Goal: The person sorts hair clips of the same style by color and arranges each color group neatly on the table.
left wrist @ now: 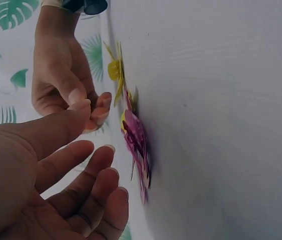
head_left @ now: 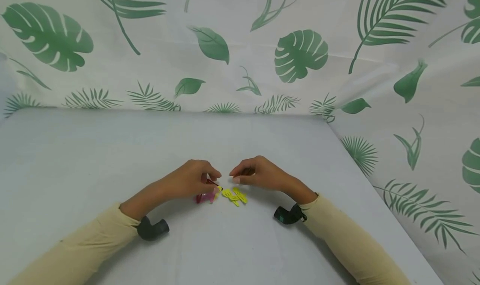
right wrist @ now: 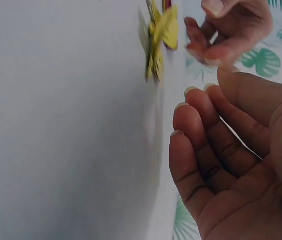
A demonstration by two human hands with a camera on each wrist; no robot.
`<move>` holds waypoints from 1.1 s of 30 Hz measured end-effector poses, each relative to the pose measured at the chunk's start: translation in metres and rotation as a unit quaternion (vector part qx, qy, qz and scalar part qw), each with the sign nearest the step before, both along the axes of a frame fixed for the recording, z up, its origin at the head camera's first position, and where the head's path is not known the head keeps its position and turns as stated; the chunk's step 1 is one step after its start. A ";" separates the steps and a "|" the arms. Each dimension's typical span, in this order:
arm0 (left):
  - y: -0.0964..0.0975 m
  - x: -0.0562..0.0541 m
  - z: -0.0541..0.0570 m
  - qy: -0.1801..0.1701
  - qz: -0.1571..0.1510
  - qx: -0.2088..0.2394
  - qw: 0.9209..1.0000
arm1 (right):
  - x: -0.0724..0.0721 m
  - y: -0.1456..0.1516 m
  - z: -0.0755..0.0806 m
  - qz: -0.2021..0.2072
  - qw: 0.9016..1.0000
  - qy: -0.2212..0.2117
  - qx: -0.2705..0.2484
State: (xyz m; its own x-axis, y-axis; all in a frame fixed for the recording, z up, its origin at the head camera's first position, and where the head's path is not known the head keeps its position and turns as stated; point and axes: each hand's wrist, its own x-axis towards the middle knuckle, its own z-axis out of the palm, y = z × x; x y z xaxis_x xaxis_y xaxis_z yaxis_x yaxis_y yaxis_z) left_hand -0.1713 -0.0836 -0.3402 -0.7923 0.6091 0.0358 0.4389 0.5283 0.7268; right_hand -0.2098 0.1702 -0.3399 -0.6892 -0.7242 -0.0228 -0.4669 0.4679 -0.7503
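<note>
Zero pieces show in either grip: the left hand (head_left: 193,178) curves loosely near the pink piece (head_left: 205,197), the right hand (head_left: 260,176) just far of the yellow pieces (head_left: 240,195); seemingly between picks, next needing a fine pinch.

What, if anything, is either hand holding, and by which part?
Nothing that shows: the left hand and right hand hover above the table; the pink piece and yellow pieces lie on it, ungripped.

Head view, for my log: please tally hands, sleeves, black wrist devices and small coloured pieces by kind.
Hands: 2 (left hand, right hand)
Beige sleeves: 2
Black wrist devices: 2
Small yellow pieces and pink pieces: too bunched to count
Total counted: 6
</note>
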 end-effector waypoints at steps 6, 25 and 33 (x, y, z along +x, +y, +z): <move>0.006 -0.001 -0.006 0.000 -0.032 0.014 0.999 | 0.007 -0.008 -0.003 0.025 1.000 -0.001 0.008; 0.012 0.000 -0.011 -0.004 -0.035 -0.021 0.999 | 0.024 -0.017 -0.002 0.016 0.999 0.007 0.051; 0.013 0.001 -0.007 -0.036 -0.050 -0.010 0.998 | 0.024 -0.017 -0.002 0.022 0.999 -0.013 0.046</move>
